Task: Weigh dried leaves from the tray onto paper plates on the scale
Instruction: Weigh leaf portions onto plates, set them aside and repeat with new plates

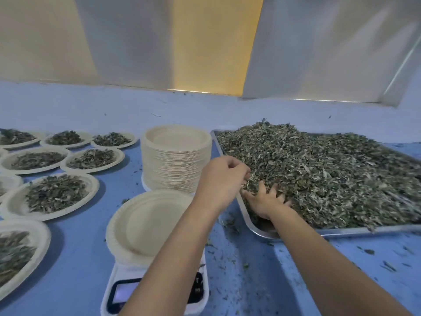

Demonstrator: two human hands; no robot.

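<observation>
The dried leaves (pixel 319 179) lie heaped in the metal tray (pixel 341 231) on the blue counter (pixel 75 270). At the tray's near left corner the right hand (pixel 265 202) presses spread fingers into the heap; the left hand (pixel 222 176), fingers curled, pinches leaves there. Left of the tray, an empty paper plate (pixel 145 224) tops the scale (pixel 118 273).

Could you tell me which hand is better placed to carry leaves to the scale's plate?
Likely left: the left hand pinches leaves at the tray edge nearest the plate; the right hand lies spread.
</observation>
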